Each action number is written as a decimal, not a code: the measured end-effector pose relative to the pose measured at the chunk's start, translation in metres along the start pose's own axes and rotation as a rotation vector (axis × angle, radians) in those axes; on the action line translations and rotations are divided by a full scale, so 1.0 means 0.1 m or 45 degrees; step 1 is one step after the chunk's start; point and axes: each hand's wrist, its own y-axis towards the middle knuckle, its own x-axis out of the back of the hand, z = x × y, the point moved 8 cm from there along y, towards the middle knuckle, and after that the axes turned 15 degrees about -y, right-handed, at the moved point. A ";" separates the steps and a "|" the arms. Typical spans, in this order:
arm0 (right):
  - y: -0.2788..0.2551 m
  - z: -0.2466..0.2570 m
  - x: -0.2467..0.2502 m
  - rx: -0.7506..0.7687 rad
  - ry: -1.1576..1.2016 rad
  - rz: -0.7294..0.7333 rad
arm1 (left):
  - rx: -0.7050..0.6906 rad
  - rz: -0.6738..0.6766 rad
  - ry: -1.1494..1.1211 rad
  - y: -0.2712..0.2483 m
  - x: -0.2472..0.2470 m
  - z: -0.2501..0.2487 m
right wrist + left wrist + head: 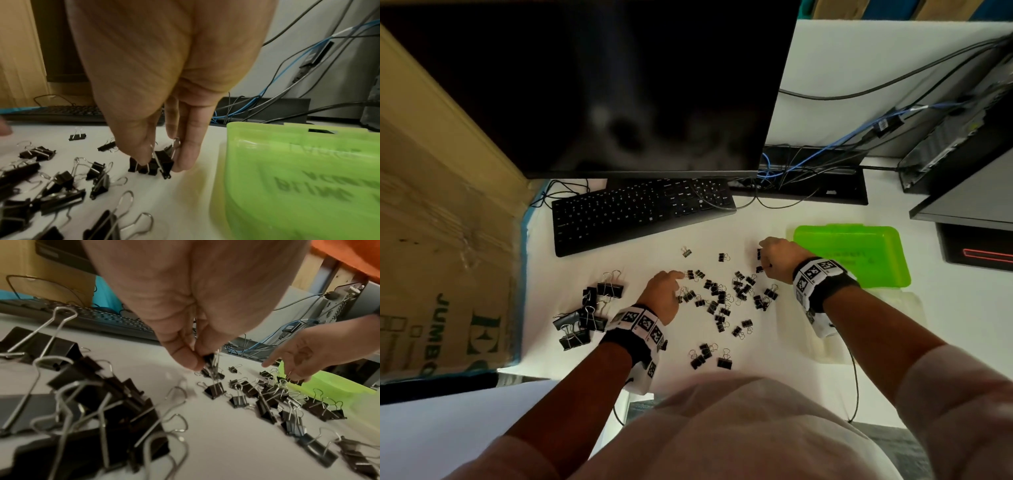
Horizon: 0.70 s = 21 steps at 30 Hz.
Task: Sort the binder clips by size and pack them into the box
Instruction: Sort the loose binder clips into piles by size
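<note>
Black small clip (pixel 162 162) upright, wire handles up, pinched by right hand (pixel 164 81) fingers (pixel 187 155); left hand (pixel 195 288) pinches another.

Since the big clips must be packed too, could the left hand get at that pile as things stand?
Probably yes: the big clips lie in the open just left of the left hand, nothing between. But it already pinches a small clip, so it must release that first.

White desk (pixel 825 212), keyboard (pixel 640 212) at the back. Nearer than keyboard: scattered small binder clips (pixel 722 298), large binder clips (pixel 592 311) leftward, green box (pixel 859 253) rightward.

Dim, fisheye-warped views; blurred wrist foregrounds
</note>
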 end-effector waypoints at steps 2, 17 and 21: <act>0.05 0.00 -0.02 -0.057 -0.010 0.024 | -0.022 -0.018 0.003 -0.01 -0.02 -0.02; 0.00 -0.04 0.01 -0.095 0.136 0.030 | 0.024 -0.087 -0.031 -0.03 0.09 -0.16; -0.30 0.19 0.16 0.039 0.322 -0.061 | -0.019 0.152 -0.033 -0.28 -0.06 -0.20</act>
